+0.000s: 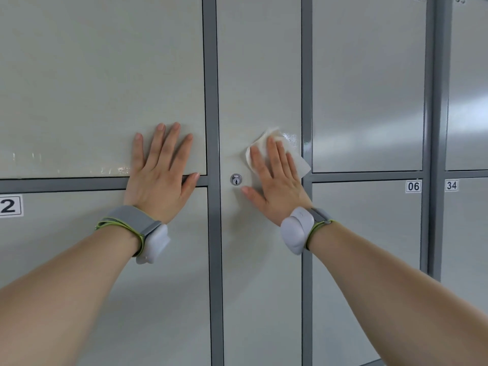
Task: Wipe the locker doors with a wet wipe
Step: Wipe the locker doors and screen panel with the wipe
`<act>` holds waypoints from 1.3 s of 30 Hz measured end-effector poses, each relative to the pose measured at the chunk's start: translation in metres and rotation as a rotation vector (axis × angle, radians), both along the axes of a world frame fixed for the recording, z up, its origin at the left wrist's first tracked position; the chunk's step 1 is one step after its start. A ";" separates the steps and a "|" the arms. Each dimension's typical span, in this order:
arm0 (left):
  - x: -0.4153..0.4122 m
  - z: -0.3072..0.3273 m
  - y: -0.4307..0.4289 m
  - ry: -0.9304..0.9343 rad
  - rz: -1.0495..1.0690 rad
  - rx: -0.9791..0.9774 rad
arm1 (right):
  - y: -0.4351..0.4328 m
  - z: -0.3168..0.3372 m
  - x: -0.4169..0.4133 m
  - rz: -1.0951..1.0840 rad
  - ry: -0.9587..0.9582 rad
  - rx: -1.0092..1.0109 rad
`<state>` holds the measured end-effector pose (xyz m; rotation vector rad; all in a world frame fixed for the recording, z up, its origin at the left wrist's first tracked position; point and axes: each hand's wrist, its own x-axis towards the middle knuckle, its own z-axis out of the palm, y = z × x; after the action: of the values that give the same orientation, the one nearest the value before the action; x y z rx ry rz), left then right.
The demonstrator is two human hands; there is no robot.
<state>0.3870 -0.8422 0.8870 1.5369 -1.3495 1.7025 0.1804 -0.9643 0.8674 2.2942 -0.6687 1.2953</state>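
A tall narrow pale locker door (260, 75) fills the middle of the head view, with a round keyhole lock (235, 179) at mid height. My right hand (274, 178) presses a crumpled white wet wipe (299, 163) flat against this door, just right of the lock, fingers straight. A wet shine shows on the door above the wipe. My left hand (161, 170) rests flat with spread fingers on the lower edge of the wide door at the left (100, 83), its palm over the grey frame bar.
Grey frame bars (211, 75) separate the doors. Below left is a door labelled 2 (10, 206). At right are doors labelled 06 (413, 186) and 34 (451, 185). Both wrists wear grey bands with white sensor units.
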 end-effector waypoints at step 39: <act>0.003 -0.004 -0.004 -0.053 0.032 -0.049 | -0.022 -0.038 -0.017 -0.020 -0.126 0.082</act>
<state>0.3903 -0.8461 0.8830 1.5040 -1.3055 1.7944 0.1632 -0.9864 0.8289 2.2779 -0.7984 1.4371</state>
